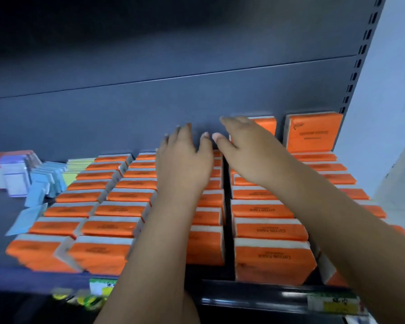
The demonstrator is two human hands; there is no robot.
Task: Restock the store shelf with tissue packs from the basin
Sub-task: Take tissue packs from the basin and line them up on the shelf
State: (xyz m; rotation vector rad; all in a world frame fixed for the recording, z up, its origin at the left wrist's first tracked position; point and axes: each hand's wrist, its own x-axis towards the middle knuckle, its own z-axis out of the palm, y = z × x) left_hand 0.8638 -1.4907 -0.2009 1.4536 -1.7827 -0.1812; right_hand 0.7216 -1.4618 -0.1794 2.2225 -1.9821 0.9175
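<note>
Where packs (pixel 269 230) sit: dk shelf (pixel 243 292).

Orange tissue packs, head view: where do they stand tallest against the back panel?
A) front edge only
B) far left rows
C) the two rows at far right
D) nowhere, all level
C: at the far right, the upright orange pack and its neighbour behind the right hand rise above the other rows.
</note>
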